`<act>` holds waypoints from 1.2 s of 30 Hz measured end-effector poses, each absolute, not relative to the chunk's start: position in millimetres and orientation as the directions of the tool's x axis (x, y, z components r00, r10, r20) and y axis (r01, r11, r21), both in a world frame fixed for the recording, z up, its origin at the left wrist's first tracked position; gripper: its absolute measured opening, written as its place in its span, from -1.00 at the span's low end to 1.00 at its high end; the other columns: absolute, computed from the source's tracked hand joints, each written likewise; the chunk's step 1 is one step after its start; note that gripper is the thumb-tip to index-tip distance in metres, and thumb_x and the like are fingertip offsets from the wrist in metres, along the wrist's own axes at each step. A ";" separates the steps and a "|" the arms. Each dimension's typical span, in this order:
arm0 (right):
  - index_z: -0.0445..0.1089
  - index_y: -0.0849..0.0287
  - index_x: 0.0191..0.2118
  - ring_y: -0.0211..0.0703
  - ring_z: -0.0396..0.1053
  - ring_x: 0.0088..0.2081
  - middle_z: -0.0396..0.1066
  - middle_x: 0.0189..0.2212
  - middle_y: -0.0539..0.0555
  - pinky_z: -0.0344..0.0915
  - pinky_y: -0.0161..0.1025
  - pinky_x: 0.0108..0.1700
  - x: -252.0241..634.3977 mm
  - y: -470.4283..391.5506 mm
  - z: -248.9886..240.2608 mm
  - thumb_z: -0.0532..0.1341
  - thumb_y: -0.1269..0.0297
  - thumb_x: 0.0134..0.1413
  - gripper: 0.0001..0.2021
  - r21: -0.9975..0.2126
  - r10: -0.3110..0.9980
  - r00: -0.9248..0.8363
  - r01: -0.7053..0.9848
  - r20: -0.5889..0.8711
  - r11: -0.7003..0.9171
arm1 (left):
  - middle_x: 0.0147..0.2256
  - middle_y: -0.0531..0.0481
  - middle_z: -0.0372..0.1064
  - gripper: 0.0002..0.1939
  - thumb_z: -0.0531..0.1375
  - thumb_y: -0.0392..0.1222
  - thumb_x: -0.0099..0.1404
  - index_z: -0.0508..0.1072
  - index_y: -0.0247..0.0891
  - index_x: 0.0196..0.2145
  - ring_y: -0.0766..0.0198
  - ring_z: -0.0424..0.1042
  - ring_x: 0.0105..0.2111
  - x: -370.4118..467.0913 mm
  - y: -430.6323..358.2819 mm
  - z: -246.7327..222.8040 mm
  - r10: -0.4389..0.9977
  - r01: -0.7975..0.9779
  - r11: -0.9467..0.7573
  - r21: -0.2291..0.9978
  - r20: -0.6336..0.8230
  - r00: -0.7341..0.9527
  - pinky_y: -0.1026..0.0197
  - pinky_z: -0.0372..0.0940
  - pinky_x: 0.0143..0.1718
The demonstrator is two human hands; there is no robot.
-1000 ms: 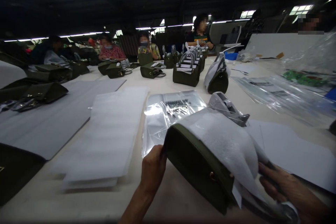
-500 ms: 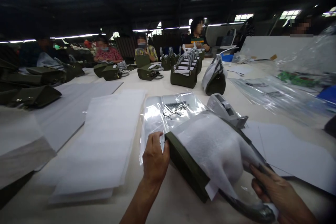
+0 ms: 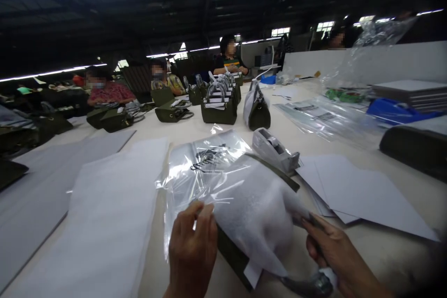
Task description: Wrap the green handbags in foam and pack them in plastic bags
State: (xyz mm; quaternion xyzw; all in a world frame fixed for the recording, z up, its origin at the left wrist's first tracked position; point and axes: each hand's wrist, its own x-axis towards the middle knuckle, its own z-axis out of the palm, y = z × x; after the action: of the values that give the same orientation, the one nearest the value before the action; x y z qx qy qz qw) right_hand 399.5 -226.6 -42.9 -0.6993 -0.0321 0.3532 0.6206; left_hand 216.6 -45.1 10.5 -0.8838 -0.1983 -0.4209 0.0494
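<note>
A dark green handbag [image 3: 233,250], partly wrapped in white tissue-like sheet [image 3: 258,205], lies tilted on the table in front of me. My right hand [image 3: 331,247] grips it by its wrapped handle at the right. My left hand [image 3: 193,247] has its fingertips pinched at the edge of a clear plastic bag [image 3: 188,181] with black print, beside the handbag's left corner. Shiny plastic overlaps that corner of the wrapped handbag. A white tag sticks out at the handbag's lower edge. Just beyond sits a grey tape dispenser [image 3: 274,149].
White sheets [image 3: 111,205] cover the left side; white cards [image 3: 366,191] lie at right. Finished-looking green handbags [image 3: 219,109] stand at the back, one wrapped handbag [image 3: 257,109] near them. More clear bags [image 3: 324,118] lie at right. Several co-workers sit across the table.
The view has swung right. My left hand has gone from the handbag's corner to the plastic bag's edge, and plastic now overlaps the handbag's far-left part. The right hand keeps its grip.
</note>
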 end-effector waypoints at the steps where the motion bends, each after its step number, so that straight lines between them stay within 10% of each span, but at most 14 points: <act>1: 0.17 0.26 0.08 -0.44 -0.06 -0.77 0.14 -0.81 -0.13 -0.16 -0.47 -0.71 398.8 -225.5 -42.2 0.22 -0.11 -0.20 -0.26 -0.892 0.494 0.742 -0.392 -0.452 -0.226 | -0.18 -0.15 0.29 -0.70 0.13 -0.32 0.20 0.31 -0.35 -0.08 0.15 0.31 -0.18 224.2 -42.5 15.5 0.322 0.429 -0.902 0.052 0.744 0.586 0.09 0.28 -0.16; 8: 0.23 0.29 0.07 -0.43 -0.06 -0.80 0.15 -0.83 -0.10 -0.14 -0.45 -0.73 398.3 -220.8 -38.5 0.19 -0.11 -0.19 -0.27 -0.885 0.527 0.713 -0.408 -0.463 -0.227 | -0.25 -0.12 0.36 -0.67 0.01 -0.40 0.21 0.33 -0.30 -0.07 0.11 0.37 -0.27 307.8 -9.7 53.1 0.450 0.531 -0.831 -0.162 0.364 0.816 0.07 0.32 -0.31; 14: 0.26 0.30 0.04 -0.43 -0.06 -0.81 0.15 -0.84 -0.09 -0.16 -0.46 -0.73 397.0 -212.3 -34.6 0.18 -0.10 -0.17 -0.31 -0.893 0.530 0.723 -0.407 -0.443 -0.191 | -0.43 -0.06 0.34 -0.81 0.03 -0.45 0.17 0.41 -0.32 -0.42 0.15 0.36 -0.36 349.9 -41.4 67.3 0.235 0.303 -0.929 -0.213 0.294 0.926 0.17 0.28 -0.42; 20: 0.23 0.22 0.01 -0.45 -0.07 -0.78 0.11 -0.83 -0.14 -0.19 -0.49 -0.72 395.1 -211.1 -49.5 0.24 -0.11 -0.22 -0.32 -0.829 0.488 0.697 -0.549 -0.525 -0.107 | -0.38 -0.03 0.31 -0.78 0.05 -0.38 0.22 0.39 -0.28 -0.18 0.22 0.30 -0.36 295.2 -76.6 41.1 0.001 0.143 -0.970 -0.194 0.590 0.808 0.09 0.25 -0.25; 25: 0.25 0.15 -0.04 -0.46 -0.06 -0.76 0.11 -0.79 -0.16 -0.19 -0.50 -0.72 392.1 -214.4 -57.2 0.29 -0.11 -0.30 -0.33 -0.794 0.472 0.671 -0.597 -0.572 -0.114 | -0.08 -0.21 0.26 -0.55 0.13 -0.16 0.22 0.19 -0.29 0.05 0.06 0.26 -0.06 223.1 -36.6 4.0 0.455 0.648 -0.753 0.117 0.804 0.383 -0.01 0.17 -0.06; 28: 0.27 0.14 -0.08 -0.47 -0.06 -0.76 0.10 -0.79 -0.16 -0.19 -0.51 -0.72 388.2 -213.0 -57.5 0.31 -0.09 -0.32 -0.37 -0.803 0.462 0.687 -0.587 -0.561 -0.104 | -0.25 -0.13 0.38 -0.66 0.05 -0.05 0.26 0.26 -0.31 -0.09 0.17 0.40 -0.29 197.4 -20.9 -18.6 0.696 0.797 -0.553 0.241 0.660 0.283 0.20 0.28 -0.37; 31: 0.28 0.12 -0.11 -0.48 -0.07 -0.76 0.10 -0.79 -0.16 -0.20 -0.52 -0.72 383.0 -207.9 -57.5 0.33 -0.07 -0.34 -0.39 -0.799 0.459 0.690 -0.597 -0.559 -0.076 | -0.64 0.11 0.26 -0.76 -0.02 -0.17 0.31 0.30 -0.23 -0.48 0.36 0.24 -0.68 192.6 -29.9 -35.9 0.716 0.785 -0.591 0.185 0.568 0.405 0.34 0.02 -0.66; 36: 0.26 0.13 -0.12 -0.50 -0.10 -0.76 0.10 -0.79 -0.17 -0.19 -0.54 -0.73 377.5 -198.1 -55.5 0.36 -0.01 -0.37 -0.39 -0.791 0.481 0.700 -0.611 -0.527 0.022 | -0.64 0.06 0.21 -0.72 -0.01 -0.27 0.25 0.25 -0.23 -0.61 0.32 0.24 -0.60 188.5 -67.8 -53.0 0.536 0.622 -0.778 0.087 0.607 0.587 0.27 0.09 -0.52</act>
State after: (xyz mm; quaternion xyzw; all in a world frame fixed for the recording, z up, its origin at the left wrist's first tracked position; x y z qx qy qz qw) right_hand 377.5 -198.1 -55.5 -0.5849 0.0553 0.3831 0.7128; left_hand 188.5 -67.8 -53.0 -0.8881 -0.3261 -0.3167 0.0676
